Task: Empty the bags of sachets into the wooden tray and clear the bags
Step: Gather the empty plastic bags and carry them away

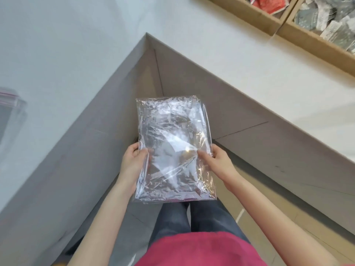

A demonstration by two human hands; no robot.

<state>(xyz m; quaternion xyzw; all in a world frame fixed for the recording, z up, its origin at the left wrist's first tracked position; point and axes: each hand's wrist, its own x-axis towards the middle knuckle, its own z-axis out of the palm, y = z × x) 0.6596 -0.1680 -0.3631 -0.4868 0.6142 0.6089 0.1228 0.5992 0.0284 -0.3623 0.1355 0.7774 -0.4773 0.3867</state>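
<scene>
A flat stack of empty clear plastic bags (173, 148) is held level in front of my body, over the inner corner of an L-shaped counter. My left hand (133, 160) grips the stack's left edge, thumb on top. My right hand (217, 162) grips the right edge the same way. At the top right, the wooden tray (272, 24) sits on the white counter; one compartment holds red sachets (269, 2), the compartment beside it grey sachets (330, 22).
The white countertop (67, 54) runs along the left and right, with grey fronts meeting in a corner ahead. Another clear bag with a pink zip strip (9, 104) lies at the far left edge. Below are my legs and wooden floor.
</scene>
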